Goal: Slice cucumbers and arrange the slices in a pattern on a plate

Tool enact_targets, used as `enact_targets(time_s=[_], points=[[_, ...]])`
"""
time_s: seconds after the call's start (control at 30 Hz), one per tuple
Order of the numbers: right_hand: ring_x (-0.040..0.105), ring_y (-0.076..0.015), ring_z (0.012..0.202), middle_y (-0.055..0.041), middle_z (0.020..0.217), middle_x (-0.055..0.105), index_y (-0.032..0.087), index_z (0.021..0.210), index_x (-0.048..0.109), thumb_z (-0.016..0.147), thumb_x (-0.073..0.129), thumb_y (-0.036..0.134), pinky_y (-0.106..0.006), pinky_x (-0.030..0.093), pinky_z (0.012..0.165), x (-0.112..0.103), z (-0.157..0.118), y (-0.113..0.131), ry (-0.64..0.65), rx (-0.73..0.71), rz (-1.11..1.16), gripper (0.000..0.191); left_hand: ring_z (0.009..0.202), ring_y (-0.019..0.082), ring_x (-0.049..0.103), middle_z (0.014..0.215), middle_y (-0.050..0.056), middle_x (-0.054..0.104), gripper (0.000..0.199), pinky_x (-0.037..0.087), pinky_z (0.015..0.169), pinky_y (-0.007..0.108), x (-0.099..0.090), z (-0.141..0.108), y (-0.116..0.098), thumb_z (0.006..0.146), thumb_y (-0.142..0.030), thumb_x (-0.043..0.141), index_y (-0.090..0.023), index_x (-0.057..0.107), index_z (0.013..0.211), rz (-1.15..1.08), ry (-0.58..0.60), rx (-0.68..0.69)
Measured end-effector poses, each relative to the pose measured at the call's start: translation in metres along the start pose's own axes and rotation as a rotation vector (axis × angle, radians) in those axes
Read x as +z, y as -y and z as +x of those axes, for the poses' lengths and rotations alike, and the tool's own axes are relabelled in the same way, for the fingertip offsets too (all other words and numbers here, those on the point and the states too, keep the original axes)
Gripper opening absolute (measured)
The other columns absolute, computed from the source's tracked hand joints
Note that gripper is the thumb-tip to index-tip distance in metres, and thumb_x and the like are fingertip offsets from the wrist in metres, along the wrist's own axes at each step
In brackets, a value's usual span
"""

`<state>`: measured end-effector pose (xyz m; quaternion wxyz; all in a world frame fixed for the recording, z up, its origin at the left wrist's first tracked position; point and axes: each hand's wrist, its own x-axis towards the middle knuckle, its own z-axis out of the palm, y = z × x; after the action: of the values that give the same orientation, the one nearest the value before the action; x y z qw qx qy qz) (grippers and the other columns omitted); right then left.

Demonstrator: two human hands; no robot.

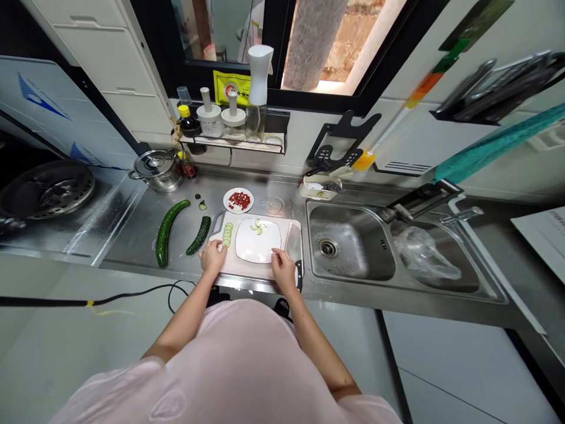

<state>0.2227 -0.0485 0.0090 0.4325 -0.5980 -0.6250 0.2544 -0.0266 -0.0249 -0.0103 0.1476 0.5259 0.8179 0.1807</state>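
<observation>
A glossy white square plate (258,248) with rounded corners lies flat on a pale rectangular cutting board (247,270) with a grey handle at its left end. Near the plate's far edge, a few thin, pale green cucumber pieces (259,226) fan out like a pinwheel. Round, pale green cucumber slices (228,234) overlap in a near-to-far row on the board, just left of the plate.

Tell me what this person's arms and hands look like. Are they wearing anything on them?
Both the left hand and right hand are bare, with no gloves. The forearms are uncovered too, and no watch or bracelet shows. Pale pink sleeves end near the elbows.
</observation>
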Motion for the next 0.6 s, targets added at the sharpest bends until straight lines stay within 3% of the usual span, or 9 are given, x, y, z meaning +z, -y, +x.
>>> enact_targets(time_s=[0.33,0.6], points=[[0.058,-0.0168,0.074,-0.0075,0.089,0.065,0.017,0.097,0.064,0.087,0.045,0.027,-0.030,0.046,0.070,0.000,-0.002,0.000,0.005,-0.004,0.015,0.024,0.091,0.022,0.056,0.095,0.007,0.063,0.017,0.037,0.078,0.032,0.006,-0.002,0.000,0.078,-0.029,0.054,-0.022,0.062,0.091,-0.059,-0.072,0.034],[0.057,-0.0165,0.073,-0.0071,0.089,0.065,0.018,0.097,0.064,0.087,0.044,0.028,-0.030,0.046,0.070,-0.002,-0.001,0.001,0.010,0.012,0.010,0.025,0.064,0.014,0.054,0.071,0.000,0.061,0.014,0.038,0.063,0.024,0.010,0.006,0.003,0.071,-0.032,0.060,-0.021,0.061,0.080,-0.445,-0.070,-0.076]])
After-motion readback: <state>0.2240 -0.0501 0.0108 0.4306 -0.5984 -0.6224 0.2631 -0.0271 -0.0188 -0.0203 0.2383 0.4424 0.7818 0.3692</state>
